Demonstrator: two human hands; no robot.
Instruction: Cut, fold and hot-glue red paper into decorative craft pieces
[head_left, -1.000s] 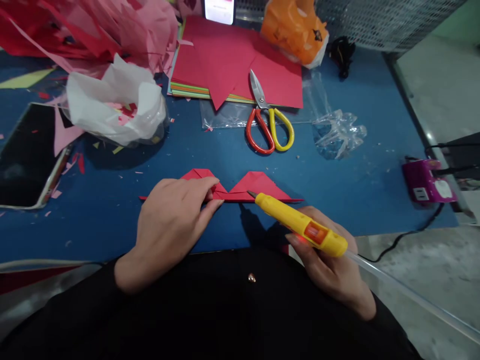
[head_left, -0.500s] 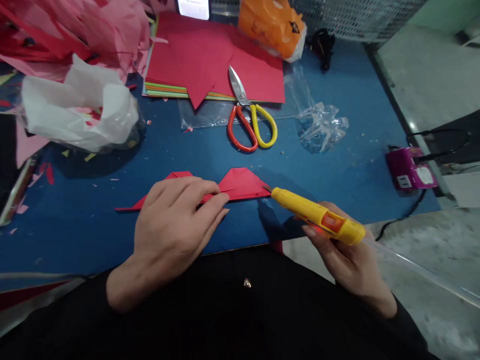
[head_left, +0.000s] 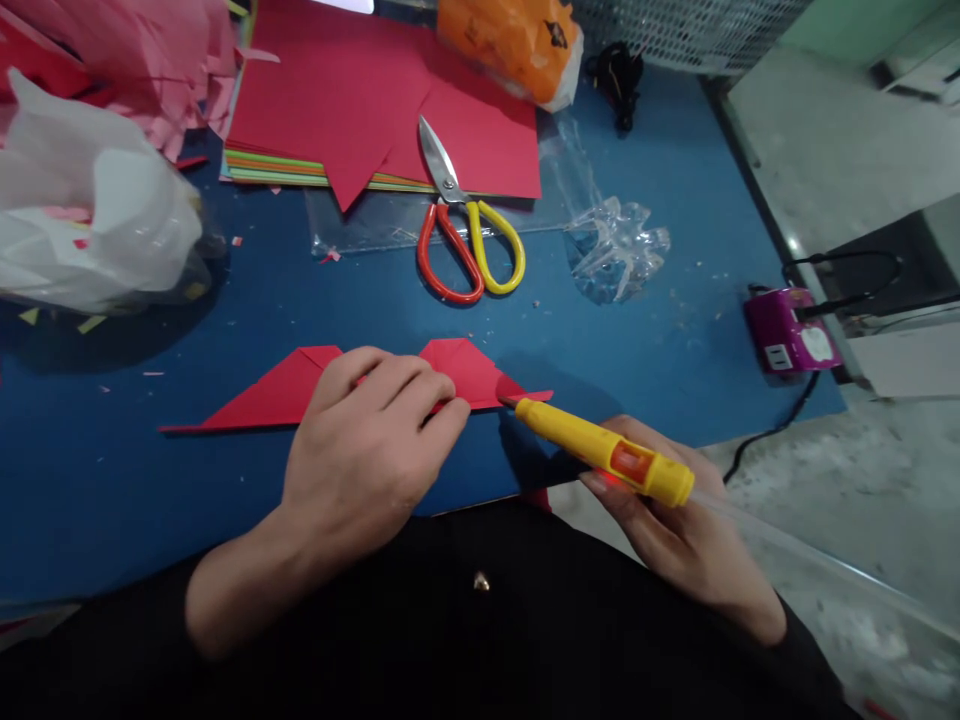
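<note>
A strip of folded red paper (head_left: 264,392) with two raised humps lies along the near side of the blue table. Over its middle rests my left hand (head_left: 369,430), fingers curled and thumb at the lower edge, gripping it; that part of the paper is hidden. My right hand (head_left: 675,530) is closed around a yellow glue gun (head_left: 562,428) with a clear glue stick (head_left: 810,555) trailing from its back. The gun's dark nozzle meets the paper's lower edge near the right end. A small red light glows by my right thumb.
Scissors (head_left: 448,188) with red and yellow handles lie beyond the paper, against stacked coloured sheets (head_left: 315,80). A white plastic bag (head_left: 112,215) sits left, an orange packet (head_left: 510,45) at the back. Crumpled clear plastic (head_left: 619,250) and a purple power adapter (head_left: 791,330) are on the right.
The view has shifted, so the table's things appear farther left. The glue gun's nozzle has moved left along the paper's edge from its right end. More of the paper's left part shows beside my left hand.
</note>
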